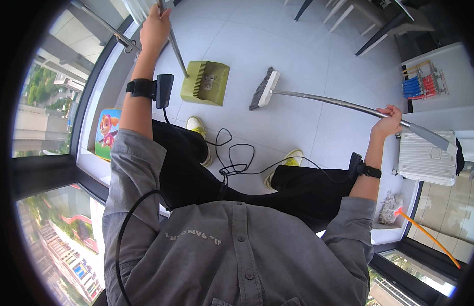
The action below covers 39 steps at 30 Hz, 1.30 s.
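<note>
My left hand (155, 29) is closed around the metal handle of a long-handled dustpan, high at the upper left. The olive-green dustpan (216, 87) rests on the floor with its opening toward the right, and some greyish debris (209, 81) lies in it. On the right, my right hand (388, 121) grips the long grey handle of a broom (323, 99). The broom's white head with dark grey bristles touches the tiles, a short gap to the right of the dustpan.
A black cable (234, 166) loops on the floor between my shoes. At the right stand a white suitcase (425, 155) and a mop (392, 208) with an orange handle. Chairs (359, 18) are at the far right. A cartoon-printed board (107, 133) leans by the left window.
</note>
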Available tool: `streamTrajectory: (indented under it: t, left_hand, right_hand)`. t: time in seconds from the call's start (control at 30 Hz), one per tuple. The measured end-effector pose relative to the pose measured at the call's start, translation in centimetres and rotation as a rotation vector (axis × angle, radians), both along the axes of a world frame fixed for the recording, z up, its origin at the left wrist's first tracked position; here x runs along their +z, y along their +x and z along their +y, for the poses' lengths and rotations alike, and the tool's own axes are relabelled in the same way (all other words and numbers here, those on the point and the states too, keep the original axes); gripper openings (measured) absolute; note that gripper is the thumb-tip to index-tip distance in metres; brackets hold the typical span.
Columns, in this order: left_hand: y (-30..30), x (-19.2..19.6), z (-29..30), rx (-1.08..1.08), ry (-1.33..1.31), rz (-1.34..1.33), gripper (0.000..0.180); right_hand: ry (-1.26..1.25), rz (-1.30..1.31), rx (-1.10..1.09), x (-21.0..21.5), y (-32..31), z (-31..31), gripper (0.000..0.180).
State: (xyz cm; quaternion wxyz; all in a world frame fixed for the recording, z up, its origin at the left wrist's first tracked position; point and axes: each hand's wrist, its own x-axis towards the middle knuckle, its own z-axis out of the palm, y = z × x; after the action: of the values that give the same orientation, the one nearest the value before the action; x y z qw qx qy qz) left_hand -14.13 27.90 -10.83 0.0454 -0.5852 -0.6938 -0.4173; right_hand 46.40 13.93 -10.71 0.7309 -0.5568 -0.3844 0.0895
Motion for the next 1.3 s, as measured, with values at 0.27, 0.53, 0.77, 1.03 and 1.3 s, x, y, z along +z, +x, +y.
streamTrajectory:
  t: [0.27, 0.53, 0.77, 1.03, 1.3]
  left_hand:
    - [3.9, 0.8, 0.1, -0.036, 0.032, 0.012, 0.034]
    - [4.8, 0.9, 0.4, -0.067, 0.083, 0.032, 0.034]
    - [5.8, 1.1, 0.1, -0.018, 0.002, 0.053, 0.035]
    - [3.6, 0.6, 0.0, -0.027, 0.057, 0.034, 0.035]
    - [5.1, 1.3, -1.5, -0.045, 0.092, 0.005, 0.034]
  right_hand:
    - [0.016, -0.033, 0.022, 0.0, -2.4, 0.0, 0.023]
    - [-0.006, 0.297, -0.144, -2.7, -5.8, -0.5, 0.021]
    - [-0.218, 0.62, -0.201, -1.9, -6.5, 0.0, 0.02]
    - [0.106, 0.697, -0.498, 2.4, 2.9, -1.4, 0.015]
    - [0.24, 0.475, -0.587, 5.2, 3.0, -3.8, 0.02]
